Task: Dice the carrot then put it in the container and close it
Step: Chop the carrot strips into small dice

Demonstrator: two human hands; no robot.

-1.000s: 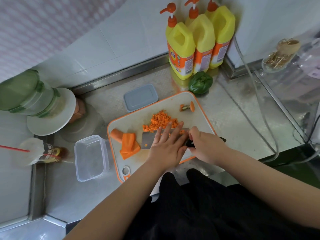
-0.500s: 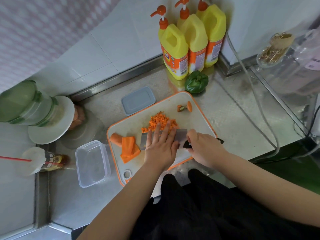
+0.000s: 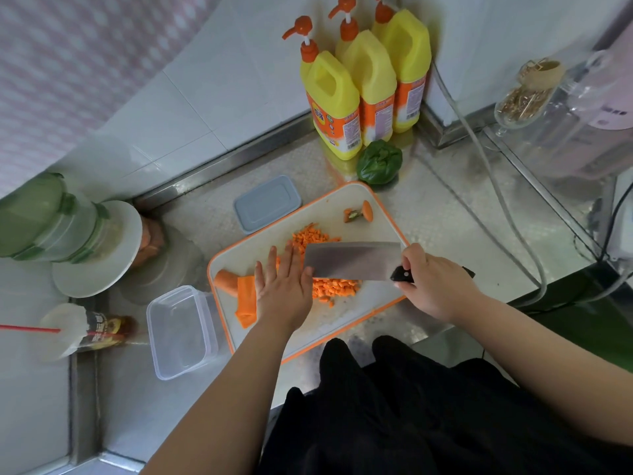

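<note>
Head view, near side first: my left hand [image 3: 284, 289] lies flat with straight fingers on the cutting board [image 3: 346, 323], and my right hand [image 3: 435, 286] grips the black handle of the cleaver [image 3: 352, 260]. Its blade runs left to right over the diced carrot [image 3: 334, 286]. Uncut carrot slabs [image 3: 245, 298] wait just left of my left hand. The open container [image 3: 181, 332] stands beyond the board's left edge, so scraping goes leftward. Farther back is the lid [image 3: 267, 204].
</note>
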